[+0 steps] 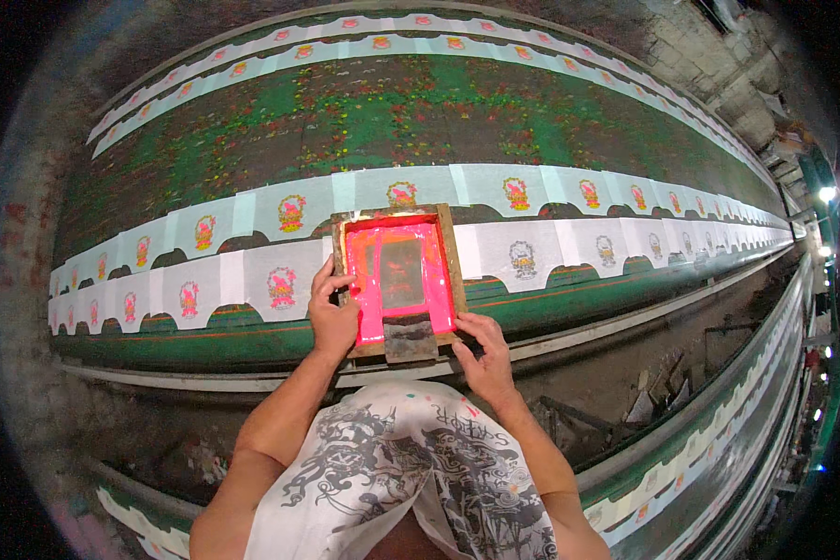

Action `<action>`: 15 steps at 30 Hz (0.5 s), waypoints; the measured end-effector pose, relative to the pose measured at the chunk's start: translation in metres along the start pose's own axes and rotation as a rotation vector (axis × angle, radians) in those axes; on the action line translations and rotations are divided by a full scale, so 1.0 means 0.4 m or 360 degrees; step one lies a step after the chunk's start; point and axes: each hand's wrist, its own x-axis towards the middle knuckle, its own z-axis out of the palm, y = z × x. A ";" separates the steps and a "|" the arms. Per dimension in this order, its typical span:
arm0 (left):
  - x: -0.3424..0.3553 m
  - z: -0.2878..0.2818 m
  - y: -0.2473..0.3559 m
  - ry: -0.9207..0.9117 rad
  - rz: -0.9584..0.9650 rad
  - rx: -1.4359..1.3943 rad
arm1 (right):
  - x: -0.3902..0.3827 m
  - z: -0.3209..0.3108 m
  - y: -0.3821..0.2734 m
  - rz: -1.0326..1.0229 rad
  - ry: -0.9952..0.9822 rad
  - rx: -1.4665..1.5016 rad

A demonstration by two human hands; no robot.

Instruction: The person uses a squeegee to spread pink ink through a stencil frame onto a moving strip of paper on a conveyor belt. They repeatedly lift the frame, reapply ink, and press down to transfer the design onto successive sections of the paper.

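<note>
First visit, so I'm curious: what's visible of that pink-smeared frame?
The rectangular frame looks wooden, its inside smeared pink with orange at left around a greyish window. A dark block crosses its near edge. It lies over white pieces; the left hand grips its left side, the right hand touches its near right corner.

Wooden frame is showing worn, matt grain, while the pink ink inside is gleaming slick and glossy around a flat, dull mesh window, and the dark scraper block is looking rough and crusted (material hard to tell). Cut panels are lying matt, like thin cloth, and the shirt is creasing as soft printed fabric. The tabletop is looking coarse and speckled, its green edge carrying a smooth sheen, the pale rail resembling dull, scuffed metal.
</note>
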 end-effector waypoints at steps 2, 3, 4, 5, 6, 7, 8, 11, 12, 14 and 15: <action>-0.001 0.008 0.003 0.0005 -0.0015 0.0022 | 0.003 -0.025 0.005 -0.0048 -0.0016 -0.0021; -0.001 0.010 0.004 0.0010 -0.0017 0.0037 | 0.005 -0.034 0.005 -0.0074 -0.0025 -0.0032; -0.001 0.011 0.005 0.0014 0.0017 0.0067 | 0.007 -0.041 0.003 -0.0126 -0.0043 -0.0052; 0.000 0.011 0.004 0.0015 -0.0026 0.0045 | 0.011 -0.044 0.001 -0.0175 -0.0058 -0.0071; 0.001 0.011 0.004 0.0010 -0.0037 0.0039 | 0.015 -0.045 -0.003 -0.0215 -0.0073 -0.0089; 0.000 0.011 0.003 0.0007 -0.0006 0.0032 | 0.021 -0.044 -0.007 -0.0269 -0.0128 -0.0088; -0.001 0.012 0.001 0.0000 -0.0058 0.0030 | 0.028 -0.041 -0.012 -0.0323 -0.0183 -0.0089; 0.000 0.012 -0.008 -0.0006 -0.0062 0.0024 | 0.055 -0.030 -0.026 -0.0499 -0.0416 -0.0088; 0.000 0.011 -0.011 -0.0012 -0.0055 0.0028 | 0.064 -0.024 -0.033 -0.0559 -0.0484 -0.0104; 0.003 0.010 -0.018 -0.0016 -0.0044 0.0023 | 0.082 -0.011 -0.044 -0.0667 -0.0584 -0.0177; 0.003 0.009 -0.021 -0.0013 -0.0043 0.0013 | 0.089 -0.002 -0.049 -0.0711 -0.0623 -0.0233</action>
